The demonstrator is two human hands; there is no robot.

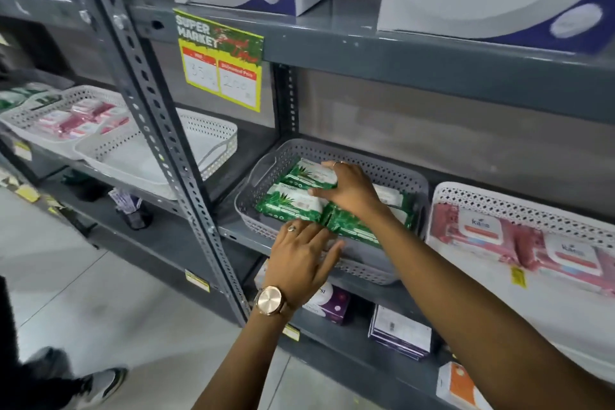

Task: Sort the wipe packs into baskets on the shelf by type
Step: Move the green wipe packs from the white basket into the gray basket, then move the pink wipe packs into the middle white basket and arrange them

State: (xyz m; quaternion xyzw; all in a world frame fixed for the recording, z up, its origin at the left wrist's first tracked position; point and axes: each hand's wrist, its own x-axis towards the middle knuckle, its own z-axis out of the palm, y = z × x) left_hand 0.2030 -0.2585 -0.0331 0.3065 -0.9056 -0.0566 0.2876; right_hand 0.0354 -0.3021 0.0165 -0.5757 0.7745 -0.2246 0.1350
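Grey shelf point(416, 56) basket point(392, 173): both hands flat on green packs point(293, 203).

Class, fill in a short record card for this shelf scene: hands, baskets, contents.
left hand: flat on front rim of grey perforated plastic basket
right hand: pressing down on green wipe packs inside it
white perforated basket, right: pink wipe packs
white basket, left: no packs visible
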